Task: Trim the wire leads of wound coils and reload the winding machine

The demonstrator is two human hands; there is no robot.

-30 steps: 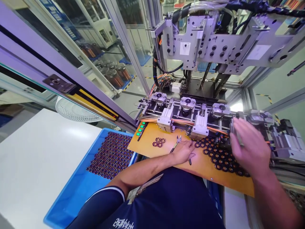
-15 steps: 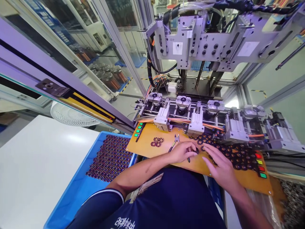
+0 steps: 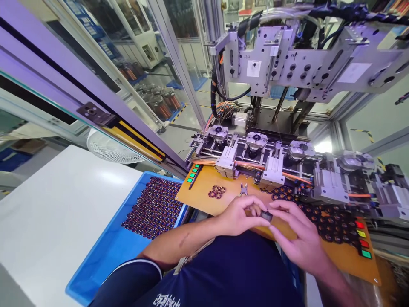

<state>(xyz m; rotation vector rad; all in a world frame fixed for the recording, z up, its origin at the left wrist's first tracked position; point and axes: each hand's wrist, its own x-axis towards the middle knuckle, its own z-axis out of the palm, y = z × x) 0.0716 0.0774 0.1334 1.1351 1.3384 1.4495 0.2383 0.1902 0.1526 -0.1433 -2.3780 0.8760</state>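
Close to my body, my left hand [image 3: 238,215] pinches a small dark ring part [image 3: 266,215] between thumb and fingers. My right hand [image 3: 297,232] is beside it, fingertips at the right edge of the same part, thumb and fingers apart. Pliers [image 3: 243,189] lie on the orange board [image 3: 194,200] just beyond my left hand, their handles hidden by it. A small group of wound rings [image 3: 217,192] sits on the board to the left. Many dark rings [image 3: 329,221] are spread on the board to the right.
Behind the board stands a machine with metal fixtures [image 3: 256,140] and an overhead plate [image 3: 284,64]. A blue tray [image 3: 96,264] full of wound rings is at left, beside a white table [image 3: 64,204]. Coloured buttons line both board ends.
Both hands have drawn nearer to my body, and the dark ring part has come up with my left hand. My right fingertips have closed in on it. The camera view has shifted left.
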